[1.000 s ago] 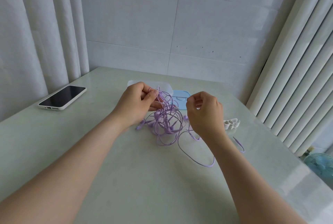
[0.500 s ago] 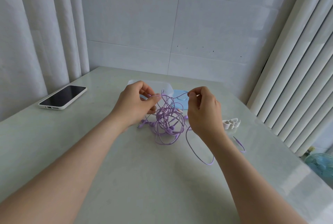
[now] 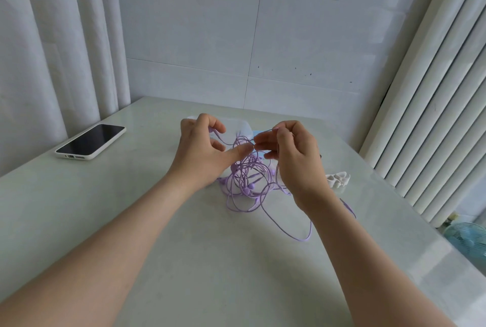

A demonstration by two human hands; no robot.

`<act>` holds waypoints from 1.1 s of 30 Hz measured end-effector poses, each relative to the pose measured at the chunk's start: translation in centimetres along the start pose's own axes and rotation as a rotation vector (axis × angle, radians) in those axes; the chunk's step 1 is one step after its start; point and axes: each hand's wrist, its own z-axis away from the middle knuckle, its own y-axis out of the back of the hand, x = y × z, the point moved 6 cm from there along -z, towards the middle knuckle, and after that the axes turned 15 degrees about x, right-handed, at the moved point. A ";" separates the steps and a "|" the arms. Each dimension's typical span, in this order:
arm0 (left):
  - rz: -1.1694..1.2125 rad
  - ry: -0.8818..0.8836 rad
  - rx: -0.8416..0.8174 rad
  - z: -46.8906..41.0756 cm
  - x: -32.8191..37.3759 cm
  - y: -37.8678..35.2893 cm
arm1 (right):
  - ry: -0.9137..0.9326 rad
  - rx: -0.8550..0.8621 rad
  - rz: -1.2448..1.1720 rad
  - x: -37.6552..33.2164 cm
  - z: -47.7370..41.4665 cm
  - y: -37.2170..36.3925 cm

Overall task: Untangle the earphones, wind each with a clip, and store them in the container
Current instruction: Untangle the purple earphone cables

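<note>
A tangle of purple earphones (image 3: 249, 179) lies in the middle of the pale table, with one long loop trailing toward me. My left hand (image 3: 202, 150) is raised over the tangle's left side, fingers curled round a cable end near the forefinger. My right hand (image 3: 292, 158) pinches a thin purple strand between thumb and forefinger, just right of the left thumb. Behind the hands sits the translucent container (image 3: 240, 129), with its blue lid (image 3: 259, 133) mostly hidden. White cable clips (image 3: 338, 179) lie to the right of my right wrist.
A phone (image 3: 90, 141) in a white case lies face up at the table's left edge. Curtains hang at left and right, and a tiled wall stands behind. A small blue fan (image 3: 466, 237) stands on the floor beyond the table's right edge.
Both hands have risen and come closer together over the tangle. The left hand has opened wider, thumb stretched toward the right hand. The cable loops have lifted slightly.
</note>
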 end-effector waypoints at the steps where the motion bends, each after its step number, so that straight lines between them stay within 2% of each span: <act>1: 0.007 -0.014 0.020 0.0 0.1 0.1 | -0.009 -0.009 -0.027 -0.1 0.0 0.0; 6: 0.055 -0.010 0.089 -0.3 0.2 0.6 | -0.011 0.000 -0.130 -0.6 -0.1 -0.1; 12: 0.095 0.031 0.151 -1.0 -0.8 1.0 | -0.107 0.077 -0.296 -0.7 -0.4 0.7; 16: 0.306 0.143 0.081 -0.9 -1.0 0.1 | -0.212 0.058 -0.429 -0.8 -0.3 0.7; 20: 0.428 0.115 -0.032 -0.3 0.7 -0.4 | -0.259 0.030 -0.413 -0.7 0.0 0.4; 28: 0.301 -0.085 -0.193 0.6 1.7 -1.3 | -0.280 -0.025 -0.400 -1.0 0.3 0.3; 33: 0.218 -0.110 -0.226 0.5 1.7 -1.2 | -0.305 0.014 -0.461 -1.2 0.1 0.6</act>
